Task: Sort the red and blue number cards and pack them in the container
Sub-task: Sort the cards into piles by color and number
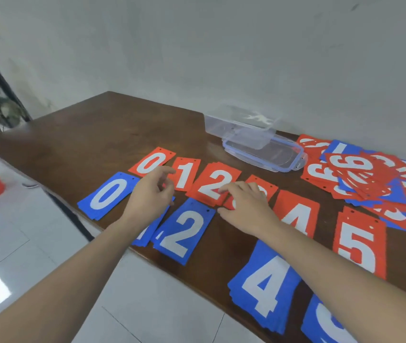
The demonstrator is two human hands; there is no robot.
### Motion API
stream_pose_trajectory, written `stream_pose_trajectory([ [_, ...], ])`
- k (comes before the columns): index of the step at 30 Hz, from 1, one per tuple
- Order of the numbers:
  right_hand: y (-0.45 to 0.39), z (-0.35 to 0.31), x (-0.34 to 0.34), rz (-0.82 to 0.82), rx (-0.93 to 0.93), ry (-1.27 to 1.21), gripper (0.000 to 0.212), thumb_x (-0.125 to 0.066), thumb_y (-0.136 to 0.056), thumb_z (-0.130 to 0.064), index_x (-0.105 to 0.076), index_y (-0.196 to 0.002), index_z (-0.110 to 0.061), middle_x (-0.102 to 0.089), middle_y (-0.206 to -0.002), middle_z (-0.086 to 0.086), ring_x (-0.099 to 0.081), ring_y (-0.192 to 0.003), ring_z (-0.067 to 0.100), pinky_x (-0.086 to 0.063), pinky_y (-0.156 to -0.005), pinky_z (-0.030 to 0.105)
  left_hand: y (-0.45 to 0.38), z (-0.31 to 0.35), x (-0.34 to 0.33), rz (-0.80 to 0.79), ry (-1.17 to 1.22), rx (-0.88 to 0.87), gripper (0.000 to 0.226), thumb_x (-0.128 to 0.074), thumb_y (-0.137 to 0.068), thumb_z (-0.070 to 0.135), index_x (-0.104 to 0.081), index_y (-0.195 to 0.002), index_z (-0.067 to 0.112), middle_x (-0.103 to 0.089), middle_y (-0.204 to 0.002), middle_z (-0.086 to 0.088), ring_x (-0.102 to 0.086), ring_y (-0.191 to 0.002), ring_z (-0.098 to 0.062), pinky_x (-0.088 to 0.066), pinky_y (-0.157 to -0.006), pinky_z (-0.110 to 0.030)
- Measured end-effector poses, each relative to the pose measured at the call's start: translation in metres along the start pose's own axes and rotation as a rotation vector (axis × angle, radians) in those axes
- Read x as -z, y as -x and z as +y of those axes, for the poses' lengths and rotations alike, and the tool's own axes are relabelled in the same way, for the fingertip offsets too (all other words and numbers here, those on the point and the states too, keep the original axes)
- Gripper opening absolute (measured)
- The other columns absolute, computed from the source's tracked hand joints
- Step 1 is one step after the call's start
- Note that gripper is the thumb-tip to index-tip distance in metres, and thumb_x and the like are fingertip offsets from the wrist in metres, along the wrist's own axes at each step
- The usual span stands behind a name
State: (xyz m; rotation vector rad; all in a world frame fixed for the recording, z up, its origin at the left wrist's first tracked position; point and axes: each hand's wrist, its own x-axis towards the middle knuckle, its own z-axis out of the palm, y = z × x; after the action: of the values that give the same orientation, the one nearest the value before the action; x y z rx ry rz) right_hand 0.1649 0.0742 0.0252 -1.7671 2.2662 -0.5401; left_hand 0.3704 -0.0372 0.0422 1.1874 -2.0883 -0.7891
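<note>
Left hand (151,194) hovering loosely curled, holding nothing, just over the gap between the red 0 (152,161) and red 1 (186,174). Right hand (245,206) lying across the red 3 (262,188), fingertips at the edge of the red 2 stack (215,184), seemingly nudging or pinching a card edge; cannot tell for sure whether anything is actually gripped. Nearer than the hands: blue 0 (109,195), blue 2 (184,230) and blue 4 (265,285) in small stacks along the counter (93,134) edge. Right of the right hand: red 4 (297,214) and red 5 (359,243), then a jumbled unsorted heap (370,177) of both colours. Probably thin, light, fairly stiff, and slick when stacked; best squared up and lifted by the long edges, whole stack at once. Beyond the right hand: clear container (239,123), apparently with no cards in it, its lid (264,152) lying flat just beside.
</note>
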Motion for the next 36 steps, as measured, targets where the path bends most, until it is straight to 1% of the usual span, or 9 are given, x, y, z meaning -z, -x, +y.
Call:
stream_pose_trajectory([
  [3,0.009,0.036,0.023,0.065,-0.097,0.012,0.039,-0.059,-0.093,-0.041,-0.052,-0.131,-0.037,-0.046,-0.143,-0.009,-0.032,-0.134,0.02,-0.027,-0.108,0.038,-0.014,0.026,-0.03,-0.064,0.016,-0.08,0.02,-0.053,-0.1,0.019,-0.059,-0.114,0.033,-0.064,-0.094,0.008,-0.069,-0.067,-0.011,-0.059,-0.067,-0.035],
  [8,0.042,0.113,0.071,0.14,-0.274,-0.003,0.034,-0.059,-0.094,-0.04,-0.055,-0.128,-0.036,-0.048,-0.141,-0.009,-0.034,-0.133,0.019,-0.03,-0.111,0.039,-0.037,0.083,-0.096,-0.197,0.051,-0.174,0.024,-0.054,-0.096,0.016,-0.06,-0.112,0.033,-0.065,-0.09,0.007,-0.068,-0.066,-0.01,-0.045,-0.05,-0.02],
  [11,0.069,0.162,0.094,0.184,-0.401,0.006,0.031,-0.06,-0.094,-0.039,-0.056,-0.124,-0.037,-0.05,-0.139,-0.008,-0.037,-0.133,0.019,-0.033,-0.11,0.039,-0.045,0.118,-0.137,-0.301,0.068,-0.224,0.023,-0.053,-0.097,0.017,-0.06,-0.112,0.034,-0.066,-0.083,0.004,-0.065,-0.067,-0.015,-0.049,-0.052,-0.026],
  [15,0.111,0.214,0.115,0.259,-0.532,-0.036,0.026,-0.063,-0.091,-0.036,-0.06,-0.117,-0.035,-0.056,-0.132,-0.007,-0.041,-0.13,0.022,-0.03,-0.11,0.037,-0.049,0.16,-0.19,-0.423,0.03,-0.31,0.019,-0.051,-0.101,0.023,-0.057,-0.113,0.036,-0.065,-0.088,0.01,-0.06,-0.069,-0.005,-0.04,-0.051,-0.013],
  [21,0.162,0.264,0.132,0.313,-0.681,-0.077,0.021,-0.064,-0.088,-0.037,-0.059,-0.108,-0.04,-0.059,-0.122,-0.006,-0.048,-0.122,0.022,-0.037,-0.107,0.04,-0.051,0.197,-0.251,-0.552,-0.044,-0.43,0.021,-0.052,-0.103,0.028,-0.057,-0.123,0.03,-0.058,-0.113,0.012,-0.057,-0.1,-0.005,-0.044,-0.065,-0.01],
  [23,0.172,0.276,0.135,0.322,-0.72,-0.095,0.023,-0.066,-0.088,-0.035,-0.06,-0.111,-0.037,-0.059,-0.123,-0.004,-0.048,-0.122,0.023,-0.038,-0.107,0.04,-0.055,0.204,-0.267,-0.569,-0.037,-0.46,0.022,-0.054,-0.102,0.027,-0.058,-0.123,0.03,-0.059,-0.12,0.01,-0.057,-0.105,-0.006,-0.047,-0.071,-0.014],
  [26,0.177,0.293,0.14,0.357,-0.734,-0.107,0.025,-0.067,-0.089,-0.031,-0.062,-0.113,-0.033,-0.056,-0.111,-0.006,-0.054,-0.115,0.022,-0.043,-0.103,0.04,-0.063,0.213,-0.286,-0.573,-0.042,-0.476,0.028,-0.055,-0.1,0.022,-0.058,-0.127,0.028,-0.06,-0.131,0.008,-0.056,-0.12,-0.01,-0.049,-0.09,-0.023],
  [29,0.172,0.309,0.143,0.384,-0.732,-0.108,0.028,-0.066,-0.092,-0.025,-0.064,-0.12,-0.024,-0.054,-0.104,-0.007,-0.056,-0.108,0.019,-0.044,-0.095,0.03,-0.069,0.221,-0.302,-0.571,-0.085,-0.468,0.038,-0.056,-0.1,0.022,-0.052,-0.137,0.026,-0.052,-0.145,0.002,-0.051,-0.131,-0.016,-0.045,-0.1,-0.028],
  [36,0.131,0.342,0.154,0.413,-0.679,-0.158,0.037,-0.059,-0.096,-0.02,-0.058,-0.132,-0.023,-0.061,-0.131,-0.002,-0.057,-0.12,0.015,-0.046,-0.1,0.031,-0.097,0.225,-0.332,-0.562,-0.165,-0.423,0.05,-0.055,-0.1,0.026,-0.041,-0.148,0.025,-0.044,-0.153,-0.003,-0.043,-0.138,-0.023,-0.044,-0.108,-0.039],
])
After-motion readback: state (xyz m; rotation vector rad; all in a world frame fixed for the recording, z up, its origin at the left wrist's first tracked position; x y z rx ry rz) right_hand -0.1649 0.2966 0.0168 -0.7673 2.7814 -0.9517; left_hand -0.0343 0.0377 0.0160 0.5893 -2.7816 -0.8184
